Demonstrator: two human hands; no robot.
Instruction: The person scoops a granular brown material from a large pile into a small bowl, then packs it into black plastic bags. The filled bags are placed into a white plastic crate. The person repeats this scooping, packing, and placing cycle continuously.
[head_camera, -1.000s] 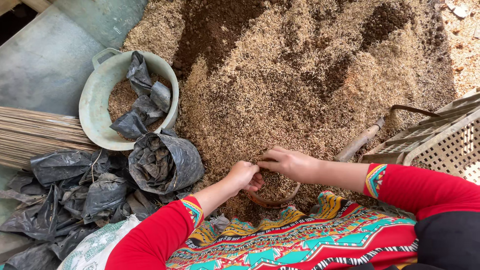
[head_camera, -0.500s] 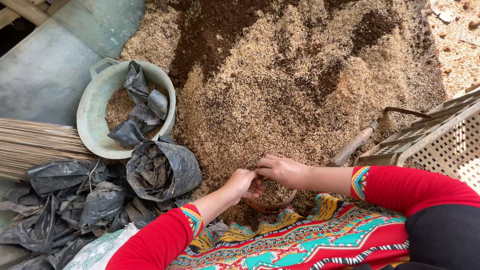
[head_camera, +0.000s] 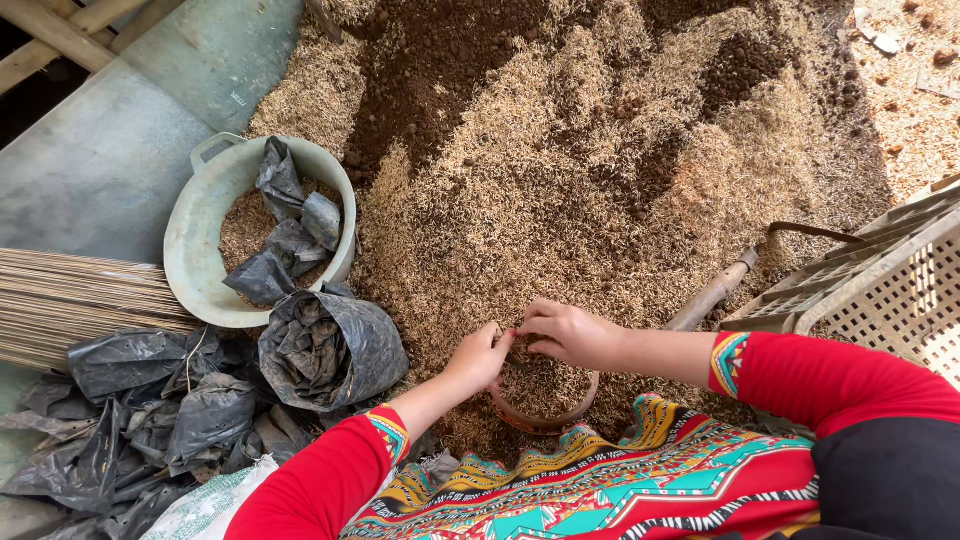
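Note:
A small round brown pot (head_camera: 542, 420) sits in front of me, heaped with husk mix. My left hand (head_camera: 480, 358) rests curled on its left rim, touching the fill. Over the top of the pot lies my right hand (head_camera: 566, 335), fingers bent and pressing on the husks. Both arms wear red sleeves with patterned cuffs. Beyond the pot spreads a large heap of rice husks and dark soil (head_camera: 600, 160). Whether either hand holds loose husks is hidden.
A pale green basin (head_camera: 190, 235) with husks and crumpled black bags stands at left. An open black bag (head_camera: 335, 345) and several more black bags (head_camera: 150, 410) lie nearby. A broom of thin sticks (head_camera: 70, 300) is far left, a tool handle (head_camera: 712, 293) and plastic crate (head_camera: 880, 290) right.
The view has shifted slightly. Both hands stay at the pot, with the right hand settling lower over the husks in it.

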